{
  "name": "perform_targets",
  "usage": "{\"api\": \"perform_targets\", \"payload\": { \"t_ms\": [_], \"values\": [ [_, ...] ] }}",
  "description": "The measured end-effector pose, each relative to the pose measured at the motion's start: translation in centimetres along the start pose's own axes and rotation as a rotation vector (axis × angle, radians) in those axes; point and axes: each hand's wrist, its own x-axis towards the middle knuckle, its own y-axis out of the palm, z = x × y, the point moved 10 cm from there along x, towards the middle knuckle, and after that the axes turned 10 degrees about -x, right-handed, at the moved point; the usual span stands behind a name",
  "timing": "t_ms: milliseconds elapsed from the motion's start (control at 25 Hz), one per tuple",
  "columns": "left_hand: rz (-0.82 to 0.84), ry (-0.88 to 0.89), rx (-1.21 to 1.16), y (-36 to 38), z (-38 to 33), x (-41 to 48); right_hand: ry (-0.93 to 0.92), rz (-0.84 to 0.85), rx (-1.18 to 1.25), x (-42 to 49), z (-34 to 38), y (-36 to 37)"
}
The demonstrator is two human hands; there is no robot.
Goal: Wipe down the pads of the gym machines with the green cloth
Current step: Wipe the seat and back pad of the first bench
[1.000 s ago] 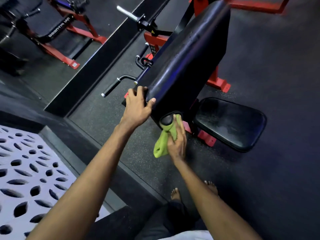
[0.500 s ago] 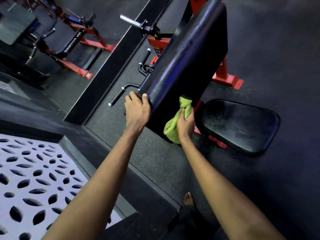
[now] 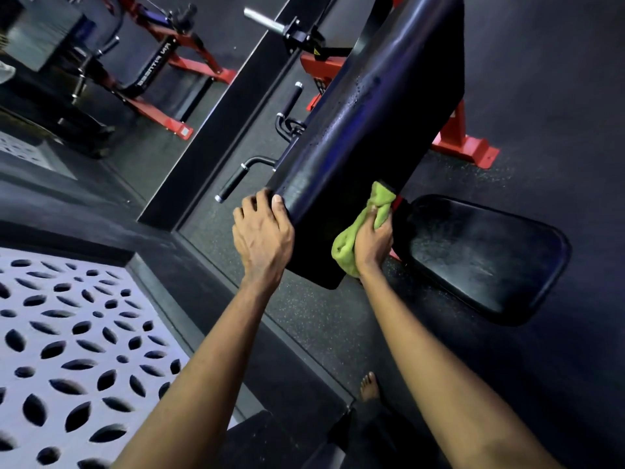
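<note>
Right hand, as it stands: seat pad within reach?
Likely yes. The right hand grips the cloth against the back pad's lower edge; the seat pad sits right beside it, with nothing visible between them.

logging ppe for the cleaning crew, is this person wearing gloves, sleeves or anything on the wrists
No. The left hand and right hand are bare: no gloves, and no rings that show. The left forearm and right forearm are uncovered down to the frame edge, with no sleeves, watch, bands or markings visible.
</note>
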Motion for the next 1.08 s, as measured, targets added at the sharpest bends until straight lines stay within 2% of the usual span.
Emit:
{"api": "perform_targets", "payload": {
  "t_ms": [40, 160, 240, 320, 400, 440, 480, 560, 680, 760, 800, 960, 1000, 1080],
  "values": [
    [-0.003, -0.005, -0.002, 0.0, 0.1, 0.1, -0.064, -0.009, -0.019, -0.7, 1.6, -0.1],
    [-0.013, -0.007, -0.016, 0.0, 0.2, 0.1, -0.504, 0.028, -0.06, -4.5, 7.3, -0.2],
    [-0.018, -0.013, -0.035, -0.1, 0.3, -0.1, -0.677, 0.054, -0.112, -4.0, 8.8, 0.0],
    [-0.022, -0.024, -0.044, -0.2, 0.4, -0.1, -0.551, 0.011, -0.121, 0.5, 8.3, -0.1],
    [-0.032, -0.033, -0.044, -0.2, 0.4, 0.1, -0.213, -0.052, -0.056, 5.7, 6.8, -1.1],
    [-0.036, -0.034, -0.042, -0.1, 0.5, 0.1, -0.087, -0.079, -0.057, 6.6, 6.3, -1.4],
    [-0.039, -0.032, -0.043, 0.0, 0.6, 0.1, -0.045, -0.09, -0.073, 6.3, 6.2, -1.4],
    [-0.046, -0.033, -0.057, 0.0, 0.7, 0.1, -0.193, -0.076, -0.127, 2.5, 7.5, -1.0],
    [-0.048, -0.041, -0.08, 0.0, 1.1, 0.1, -0.626, 0.022, -0.178, -4.9, 10.2, 0.1],
    [-0.051, -0.054, -0.087, 0.0, 1.2, 0.0, -0.838, 0.034, -0.235, -4.3, 12.9, 0.1],
    [-0.05, -0.056, -0.084, -0.1, 1.2, 0.0, -0.826, 0.006, -0.242, -2.3, 13.5, 0.1],
    [-0.051, -0.055, -0.076, -0.1, 1.0, 0.1, -0.472, -0.135, -0.164, 6.1, 15.4, -1.7],
    [-0.049, -0.059, -0.076, 0.0, 1.0, 0.1, -0.478, -0.145, -0.199, 5.5, 15.8, -1.8],
    [-0.048, -0.066, -0.079, -0.1, 1.1, 0.1, -0.637, -0.094, -0.302, 1.4, 16.2, -1.1]
  ]
}}
